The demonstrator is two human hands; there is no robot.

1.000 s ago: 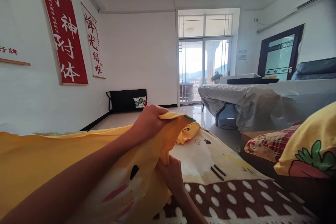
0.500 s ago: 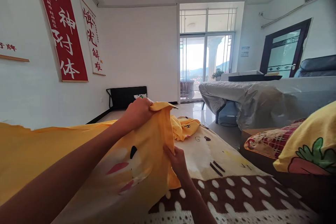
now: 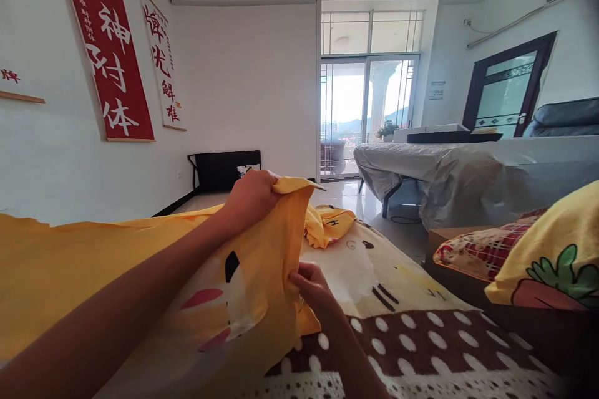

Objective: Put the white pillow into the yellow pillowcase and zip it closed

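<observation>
A wide yellow bed sheet (image 3: pixel 255 268) with a cartoon print spreads from the left and hangs as a raised fold in front of me. My left hand (image 3: pixel 253 196) is closed on its upper edge, near a corner. Lower down, my right hand (image 3: pixel 314 283) pinches the sheet's right-hand edge between thumb and fingers. Under and beyond the sheet lies a plush blanket (image 3: pixel 388 274), cream with a brown, white-dotted band. Just past the fold, a crumpled yellow cloth (image 3: pixel 330 224) rests on the blanket.
On the right sit a yellow pillow (image 3: pixel 556 255) with a carrot print and a red plaid pillow (image 3: pixel 486 246). Behind them stands a plastic-covered table (image 3: pixel 412 165). A black folded item (image 3: pixel 224 171) leans against the far wall, left of the glass sliding door (image 3: pixel 346 112).
My left hand has risen slightly with the sheet's corner, drawing the fold straighter. My right hand stays at the edge, its grip slightly shifted. The view has tilted a little.
</observation>
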